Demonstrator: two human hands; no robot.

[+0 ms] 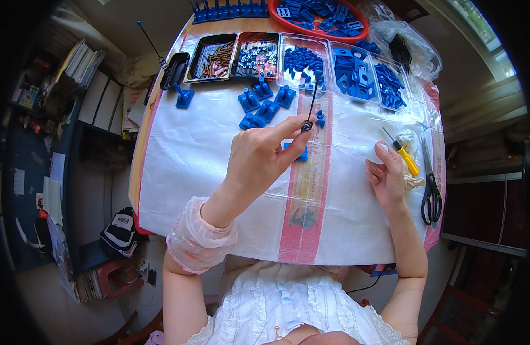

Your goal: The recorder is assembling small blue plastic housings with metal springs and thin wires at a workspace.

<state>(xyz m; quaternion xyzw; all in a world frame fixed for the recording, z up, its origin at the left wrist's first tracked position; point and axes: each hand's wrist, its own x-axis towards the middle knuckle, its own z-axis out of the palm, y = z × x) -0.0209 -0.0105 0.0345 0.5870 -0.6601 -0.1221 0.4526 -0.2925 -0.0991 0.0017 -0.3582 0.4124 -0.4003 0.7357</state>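
My left hand [263,146] reaches over the middle of the table, pinching the coiled lower end of a black spring rod [313,103]. The thin rod stands up from the fingers and ends in a blue tip. Partly hidden below that hand is a blue plastic base [297,153], and a small blue plastic piece [320,119] lies just beyond the fingertips. On the right, the fingers of my right hand [387,172] are curled around a pale, rounded thing [375,153] that blends into the white sheet. A yellow-handled screwdriver [408,161] lies beside this hand.
Several blue bases [267,109] sit beyond my left hand. Trays of screws [217,56], nuts [257,56] and blue parts [353,73] line the back, with a red basin [357,35] behind. Black scissors [431,198] and white gloves [412,138] lie at the right edge.
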